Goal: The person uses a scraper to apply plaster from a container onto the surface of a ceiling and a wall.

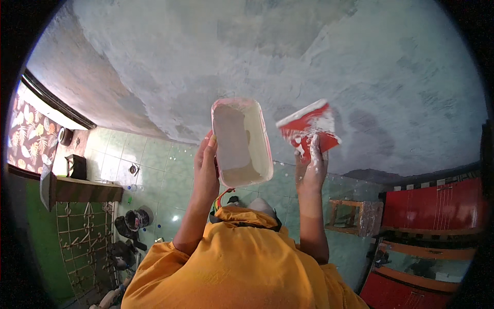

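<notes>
My left hand grips the side of a rectangular tub with a whitish rim. Pale grey wet filler covers much of its inside. In my right hand is a red putty spreader, its broad blade smeared with white paste along the edge and face. White spatters dot my right fingers. Both hands are held apart in front of my orange shirt, facing a wall coated in patchy grey and white. A darker, damp-looking patch shows on the wall to the right of the spreader.
Green tiles cover the floor. A small wooden stool stands at right, beside red cabinets. At left are a metal lattice, a wooden ledge, dark objects on the floor and a leaf-patterned cloth.
</notes>
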Demonstrator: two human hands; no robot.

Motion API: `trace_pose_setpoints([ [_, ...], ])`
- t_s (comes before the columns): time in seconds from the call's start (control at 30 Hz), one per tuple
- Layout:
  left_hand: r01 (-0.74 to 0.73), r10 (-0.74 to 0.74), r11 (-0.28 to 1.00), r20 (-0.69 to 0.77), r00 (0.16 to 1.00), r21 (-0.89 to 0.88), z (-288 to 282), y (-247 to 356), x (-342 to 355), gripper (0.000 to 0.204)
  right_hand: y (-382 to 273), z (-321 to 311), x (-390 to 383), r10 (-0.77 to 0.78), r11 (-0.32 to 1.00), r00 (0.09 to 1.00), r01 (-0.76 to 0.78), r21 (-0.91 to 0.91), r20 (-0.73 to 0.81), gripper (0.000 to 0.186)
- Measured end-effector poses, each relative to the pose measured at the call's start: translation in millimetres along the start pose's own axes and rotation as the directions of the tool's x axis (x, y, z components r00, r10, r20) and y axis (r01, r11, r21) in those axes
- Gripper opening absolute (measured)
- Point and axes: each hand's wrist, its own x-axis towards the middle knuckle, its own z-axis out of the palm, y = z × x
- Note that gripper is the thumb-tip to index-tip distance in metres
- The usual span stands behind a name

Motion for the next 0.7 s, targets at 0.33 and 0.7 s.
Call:
trace_pose_setpoints([
  [0.33, 0.157, -0.156, 0.987, 0.020, 0.988, -0.029, 14.4, 14.3, -23.3, 0.055, 57.4, -30.7, -23.1, -0.299, 0.507, 0.670, 0.715, -0.481, 0.680, 0.044],
  [0.7, 0.076, -0.078, 0.997, 0.068, 0.995, 0.030, 8.2, 35.4, -30.5, 0.055, 29.3, -63.2, 33.4, -0.215, 0.369, 0.841, 0.541, -0.756, 0.496, 0.037],
])
